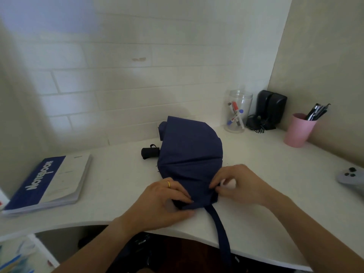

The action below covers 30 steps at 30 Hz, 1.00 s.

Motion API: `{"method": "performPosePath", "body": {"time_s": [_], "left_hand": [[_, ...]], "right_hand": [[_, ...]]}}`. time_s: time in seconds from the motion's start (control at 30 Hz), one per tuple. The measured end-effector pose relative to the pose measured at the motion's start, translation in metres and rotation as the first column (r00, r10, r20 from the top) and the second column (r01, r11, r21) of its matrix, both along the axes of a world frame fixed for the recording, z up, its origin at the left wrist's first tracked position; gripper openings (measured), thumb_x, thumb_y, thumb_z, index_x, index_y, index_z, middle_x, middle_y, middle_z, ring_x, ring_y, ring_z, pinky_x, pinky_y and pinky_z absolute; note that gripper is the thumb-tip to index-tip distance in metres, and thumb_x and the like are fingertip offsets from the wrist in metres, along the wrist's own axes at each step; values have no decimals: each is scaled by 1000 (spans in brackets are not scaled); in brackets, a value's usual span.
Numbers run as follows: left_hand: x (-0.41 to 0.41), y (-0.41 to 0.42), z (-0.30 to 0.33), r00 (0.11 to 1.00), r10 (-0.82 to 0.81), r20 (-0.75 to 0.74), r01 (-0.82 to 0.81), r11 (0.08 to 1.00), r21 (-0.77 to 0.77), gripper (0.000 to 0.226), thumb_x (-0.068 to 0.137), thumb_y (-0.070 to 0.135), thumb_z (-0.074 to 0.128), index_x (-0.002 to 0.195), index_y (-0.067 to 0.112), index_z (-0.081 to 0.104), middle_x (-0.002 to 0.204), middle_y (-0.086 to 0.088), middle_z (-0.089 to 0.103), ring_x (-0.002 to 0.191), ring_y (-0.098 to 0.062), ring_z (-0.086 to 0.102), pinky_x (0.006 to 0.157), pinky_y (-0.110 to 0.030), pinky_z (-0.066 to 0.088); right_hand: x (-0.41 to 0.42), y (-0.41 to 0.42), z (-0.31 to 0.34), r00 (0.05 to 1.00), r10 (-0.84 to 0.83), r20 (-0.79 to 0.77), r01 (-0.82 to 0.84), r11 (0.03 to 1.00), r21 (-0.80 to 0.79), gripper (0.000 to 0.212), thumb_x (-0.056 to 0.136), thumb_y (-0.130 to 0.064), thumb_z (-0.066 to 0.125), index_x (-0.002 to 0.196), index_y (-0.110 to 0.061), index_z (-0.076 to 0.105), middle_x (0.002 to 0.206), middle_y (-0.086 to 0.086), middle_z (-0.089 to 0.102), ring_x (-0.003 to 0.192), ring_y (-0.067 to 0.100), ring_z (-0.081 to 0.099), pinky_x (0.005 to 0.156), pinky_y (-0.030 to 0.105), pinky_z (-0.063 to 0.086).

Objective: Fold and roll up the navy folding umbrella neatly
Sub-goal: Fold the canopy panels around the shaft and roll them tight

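The navy folding umbrella (190,152) lies collapsed on the white desk (122,180), its canopy loose and bulging toward the wall. Its black handle (150,152) sticks out at the left side. A navy strap (221,231) trails from the near end over the desk's front edge. My left hand (167,200), with a gold ring, pinches the fabric at the near left of the canopy. My right hand (240,186) grips the fabric at the near right, fingers curled on a fold.
A blue and white notebook (49,182) lies at the left. A clear jar with markers (238,111), black speakers (271,109) and a pink cup of pens (298,130) stand at the back right. A grey controller (352,178) sits at the right edge.
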<state>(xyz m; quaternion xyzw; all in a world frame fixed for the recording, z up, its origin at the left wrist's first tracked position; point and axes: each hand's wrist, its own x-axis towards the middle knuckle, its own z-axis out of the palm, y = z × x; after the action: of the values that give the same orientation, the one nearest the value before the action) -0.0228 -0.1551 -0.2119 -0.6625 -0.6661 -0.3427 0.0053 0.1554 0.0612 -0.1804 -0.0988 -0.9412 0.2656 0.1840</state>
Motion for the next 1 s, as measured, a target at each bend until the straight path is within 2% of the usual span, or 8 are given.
{"method": "performPosePath", "body": {"time_s": [0.13, 0.27, 0.47, 0.57, 0.67, 0.77, 0.87, 1.0], "left_hand": [[6, 2, 7, 993, -18, 120, 19, 1000, -5, 31, 94, 54, 66, 91, 29, 84, 98, 20, 74, 93, -5, 66, 82, -32, 54], [6, 1, 8, 993, 18, 120, -18, 1000, 1, 31, 96, 49, 65, 87, 26, 83, 96, 18, 76, 91, -4, 66, 80, -31, 54], [5, -5, 7, 991, 51, 125, -59, 997, 56, 16, 89, 44, 75, 93, 30, 80, 93, 19, 75, 89, 2, 68, 81, -23, 56], [3, -10, 4, 959, 258, 115, -281, 918, 280, 31, 77, 40, 86, 94, 24, 64, 96, 13, 65, 87, -1, 61, 79, -18, 49], [4, -10, 8, 931, 363, 51, -345, 821, 454, 62, 68, 35, 93, 118, 18, 60, 125, -2, 52, 117, -12, 50, 102, -20, 43], [1, -4, 14, 948, 259, -186, -196, 934, 300, 74, 74, 51, 84, 137, 22, 59, 140, 1, 53, 132, -16, 48, 113, -36, 41], [-1, 0, 10, 936, 187, -299, -154, 979, 130, 61, 83, 57, 72, 135, 27, 62, 141, 8, 60, 133, -12, 52, 112, -35, 42], [-3, -3, 1, 922, 101, -374, -64, 992, 111, 20, 87, 31, 67, 102, 26, 79, 105, 11, 76, 92, -10, 68, 78, -34, 58]], "right_hand": [[-37, 19, 40, 863, -360, -354, 254, 916, -311, 32, 84, -24, 80, 115, -29, 72, 111, -12, 71, 95, 6, 67, 77, 28, 57], [-70, 27, 61, 904, -379, -198, 192, 774, -603, 71, 78, -33, 86, 141, -23, 53, 112, -5, 70, 105, 10, 67, 89, 29, 55], [-45, 6, 57, 924, -258, -282, 145, 920, -365, 43, 79, 8, 75, 109, -21, 77, 86, 4, 67, 75, 5, 64, 84, 19, 55], [-22, 1, 44, 963, -109, -247, 83, 990, -113, 35, 71, 7, 79, 86, -24, 80, 99, -1, 65, 86, 9, 65, 85, 16, 52], [-2, -6, 27, 989, -41, -145, 56, 994, 98, 33, 67, -2, 83, 78, -31, 72, 125, -15, 60, 100, 1, 60, 77, 12, 45], [5, -9, 11, 992, -40, -121, 53, 993, 110, 32, 70, -7, 81, 80, -32, 65, 114, -23, 69, 101, 3, 58, 75, 10, 39], [3, -15, 0, 992, -62, -107, 73, 993, 96, 30, 76, -11, 77, 89, -35, 62, 101, -20, 71, 95, 4, 59, 74, 14, 41], [8, -19, -3, 996, 9, 84, -29, 972, 235, 24, 74, -33, 66, 96, -38, 73, 103, -23, 69, 99, 0, 58, 85, 22, 49]]}}
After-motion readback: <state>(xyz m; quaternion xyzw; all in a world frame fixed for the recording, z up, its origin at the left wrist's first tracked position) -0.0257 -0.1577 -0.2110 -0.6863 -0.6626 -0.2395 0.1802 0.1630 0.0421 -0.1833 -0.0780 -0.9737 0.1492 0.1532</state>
